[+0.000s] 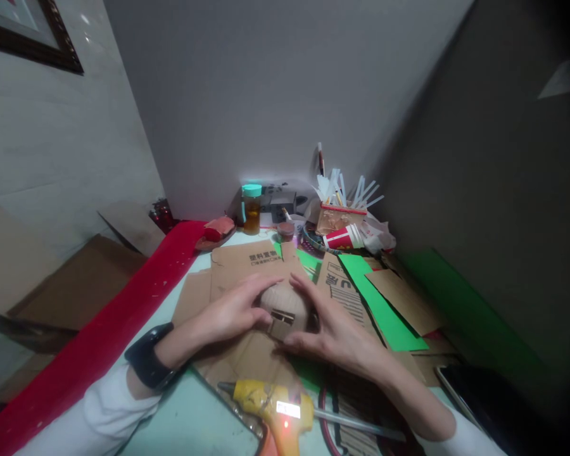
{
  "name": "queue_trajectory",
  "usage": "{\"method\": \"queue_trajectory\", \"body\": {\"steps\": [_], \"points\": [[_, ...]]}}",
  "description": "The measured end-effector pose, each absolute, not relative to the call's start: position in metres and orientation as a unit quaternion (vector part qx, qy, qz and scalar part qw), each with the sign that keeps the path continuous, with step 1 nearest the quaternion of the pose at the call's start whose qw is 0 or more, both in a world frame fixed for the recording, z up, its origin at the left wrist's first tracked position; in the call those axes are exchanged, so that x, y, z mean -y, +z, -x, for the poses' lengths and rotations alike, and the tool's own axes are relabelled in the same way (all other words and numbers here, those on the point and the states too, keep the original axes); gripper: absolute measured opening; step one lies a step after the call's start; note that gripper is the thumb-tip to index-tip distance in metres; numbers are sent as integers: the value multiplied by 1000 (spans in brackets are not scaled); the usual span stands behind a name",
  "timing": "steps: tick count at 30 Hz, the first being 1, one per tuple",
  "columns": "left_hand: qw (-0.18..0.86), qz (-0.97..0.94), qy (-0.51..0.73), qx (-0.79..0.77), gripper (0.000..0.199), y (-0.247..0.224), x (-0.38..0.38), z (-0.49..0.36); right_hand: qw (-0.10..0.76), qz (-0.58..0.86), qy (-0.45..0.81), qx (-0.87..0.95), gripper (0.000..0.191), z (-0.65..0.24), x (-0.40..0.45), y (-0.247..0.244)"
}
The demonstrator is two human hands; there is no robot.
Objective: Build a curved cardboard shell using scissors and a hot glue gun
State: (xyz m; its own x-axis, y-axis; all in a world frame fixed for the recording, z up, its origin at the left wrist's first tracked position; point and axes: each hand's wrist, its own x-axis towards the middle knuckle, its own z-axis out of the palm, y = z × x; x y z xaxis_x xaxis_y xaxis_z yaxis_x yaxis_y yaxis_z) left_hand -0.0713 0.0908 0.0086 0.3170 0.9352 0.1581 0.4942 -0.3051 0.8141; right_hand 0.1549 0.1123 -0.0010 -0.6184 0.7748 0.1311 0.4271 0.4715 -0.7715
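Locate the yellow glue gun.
In the head view, the glue gun is at bottom centre, nearer the camera than the left hand and right hand, nozzle pointing left.

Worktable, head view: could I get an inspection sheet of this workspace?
Surface: pale green tabletop, largely covered by cardboard sheets; red cloth along its left side.
Job's things: rounded cardboard piece with cut openings; yellow glue gun nearer the wearer, red light lit.
Clutter: teal-capped bottle, box of white sticks, red-and-white cup on its side.
Hands: left hand and right hand curve around the rounded cardboard piece; firmness of grip unclear.
Cables: nothing certain; dark red loop beside the glue gun unidentified.
Surroundings: grey panel behind, picture frame at upper left.
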Motion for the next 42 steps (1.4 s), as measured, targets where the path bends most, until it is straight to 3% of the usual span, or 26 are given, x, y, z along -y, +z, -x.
{"method": "queue_trajectory", "body": {"steps": [11, 20, 28, 33, 42], "points": [[320, -753, 359, -449, 72, 14, -95, 71, 303, 332, 292, 844, 77, -159, -119, -1], [325, -709, 412, -471, 75, 41, -81, 57, 333, 328, 344, 814, 73, -164, -120, 15], [332, -687, 397, -509, 73, 35, -66, 62, 290, 317, 384, 818, 78, -161, -115, 12], [322, -686, 390, -524, 76, 19, -44, 80, 256, 307, 366, 840, 70, -147, -102, 7], [210, -705, 420, -531, 69, 6, -19, 85, 277, 271, 307, 869, 60, -135, -90, 3]]}}
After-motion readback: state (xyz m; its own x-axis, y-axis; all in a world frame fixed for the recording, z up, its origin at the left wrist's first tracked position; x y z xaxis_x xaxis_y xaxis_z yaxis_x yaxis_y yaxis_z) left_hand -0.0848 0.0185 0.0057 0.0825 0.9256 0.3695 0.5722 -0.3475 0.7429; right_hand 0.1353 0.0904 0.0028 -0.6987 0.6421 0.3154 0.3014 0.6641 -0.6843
